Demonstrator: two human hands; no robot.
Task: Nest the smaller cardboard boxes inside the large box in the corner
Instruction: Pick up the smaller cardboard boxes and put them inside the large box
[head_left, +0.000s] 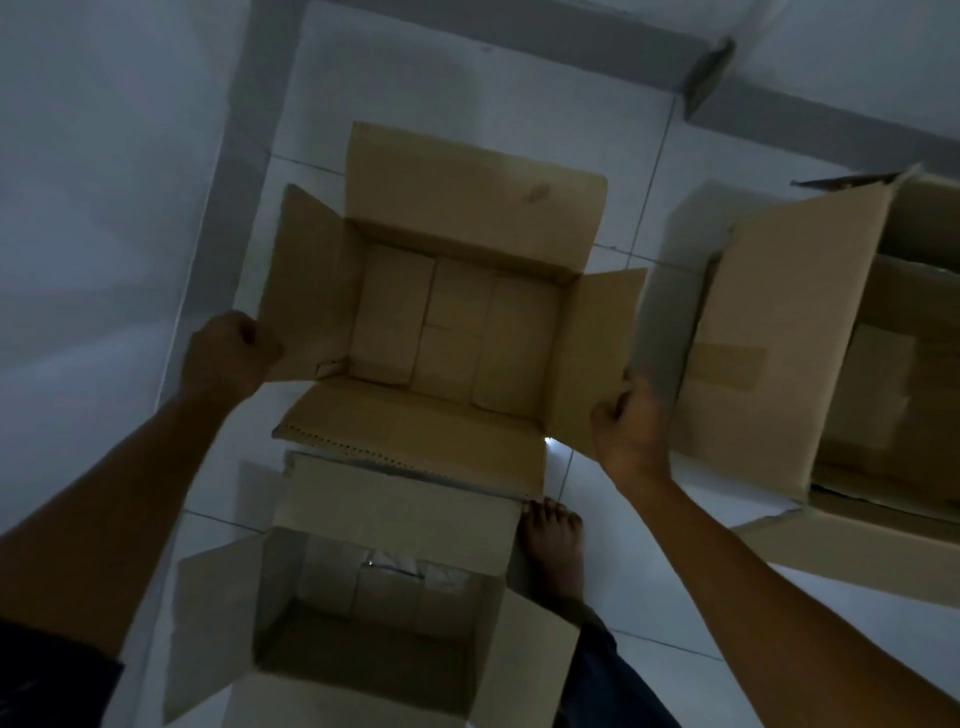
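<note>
An open brown cardboard box sits in the middle of the view near the room corner, all flaps spread out. My left hand grips its left flap. My right hand holds the edge of its right flap. Its bottom flaps show inside, with nothing in it. A second open box stands below it, close to my body, partly under the first box's near flap. A larger open box lies at the right with its flap up; its inside is dim.
White walls meet in a corner at the top, with a grey skirting band. The floor is white tile. My bare foot stands between the near box and the right box.
</note>
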